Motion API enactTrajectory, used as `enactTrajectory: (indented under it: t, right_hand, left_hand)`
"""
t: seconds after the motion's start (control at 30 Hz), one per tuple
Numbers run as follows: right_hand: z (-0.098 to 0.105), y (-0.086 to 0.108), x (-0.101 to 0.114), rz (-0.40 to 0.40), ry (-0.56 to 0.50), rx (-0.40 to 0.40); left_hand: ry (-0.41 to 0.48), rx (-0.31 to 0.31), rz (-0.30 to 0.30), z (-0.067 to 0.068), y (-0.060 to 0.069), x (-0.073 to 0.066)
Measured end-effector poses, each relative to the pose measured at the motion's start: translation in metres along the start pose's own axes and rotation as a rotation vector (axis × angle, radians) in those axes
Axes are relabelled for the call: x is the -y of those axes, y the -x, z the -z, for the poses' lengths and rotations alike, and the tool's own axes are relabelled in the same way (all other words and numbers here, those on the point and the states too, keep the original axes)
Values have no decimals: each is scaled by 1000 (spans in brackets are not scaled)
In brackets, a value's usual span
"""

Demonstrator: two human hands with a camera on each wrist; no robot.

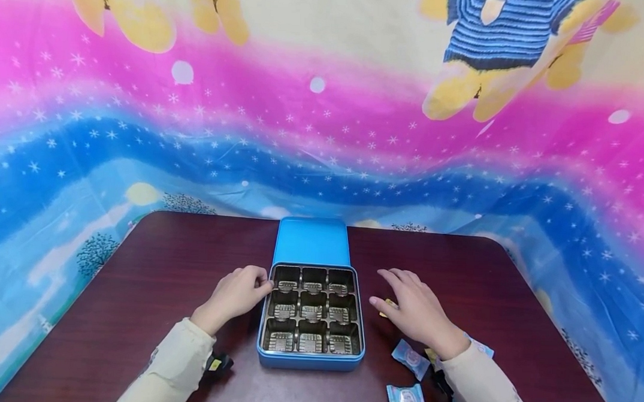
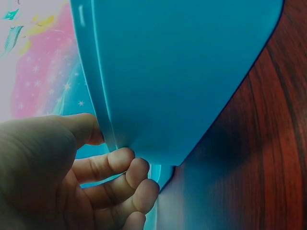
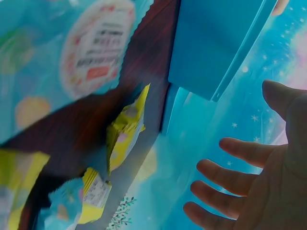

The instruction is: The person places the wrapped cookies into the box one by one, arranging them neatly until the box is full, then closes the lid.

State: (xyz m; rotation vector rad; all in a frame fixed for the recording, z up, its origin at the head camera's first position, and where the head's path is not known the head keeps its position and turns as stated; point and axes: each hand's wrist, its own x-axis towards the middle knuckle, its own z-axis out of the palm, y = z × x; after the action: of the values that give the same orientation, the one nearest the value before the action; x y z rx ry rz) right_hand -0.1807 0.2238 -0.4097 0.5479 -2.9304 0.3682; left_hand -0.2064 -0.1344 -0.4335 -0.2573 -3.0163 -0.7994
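Note:
A blue tin box [image 1: 309, 362] lies open on the table, its gold-brown divided tray [image 1: 312, 322] showing several bare compartments. My left hand [image 1: 237, 293] pinches the tin's left rim near the far corner; in the left wrist view the thumb [image 2: 86, 128] lies at the rim and curled fingers touch the side wall. To the right of the tin, my right hand [image 1: 417, 307] hovers with fingers spread and nothing in it. Below and around it lie wrapped candies: a blue one [image 1: 411, 359], another blue one [image 1: 406, 401] and a yellow one [image 3: 127, 134]. The right forearm partly hides others.
The blue lid [image 1: 312, 242] sits directly behind the tin. Dark red-brown wood makes up the tabletop [image 1: 201, 244]. A printed cloth [image 1: 325, 117] with snowflakes and bears hangs around the table's far edge and sides. Black straps [image 1: 219, 363] are at the wrists.

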Motion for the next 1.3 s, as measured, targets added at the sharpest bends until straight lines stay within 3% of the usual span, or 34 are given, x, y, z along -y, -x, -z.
enactTrajectory:
  t: [0.47,0.8,1.3]
  right_hand:
    - [15,11,-28,-2,-18,57]
    - [29,26,-52,-25,-111,121]
    - [32,42,-82,-63,-199,158]
  left_hand:
    - [31,18,-12,0,-1,2]
    - [44,37,-3,0,-1,2]
    - [41,12,-12,-1,-2,3]
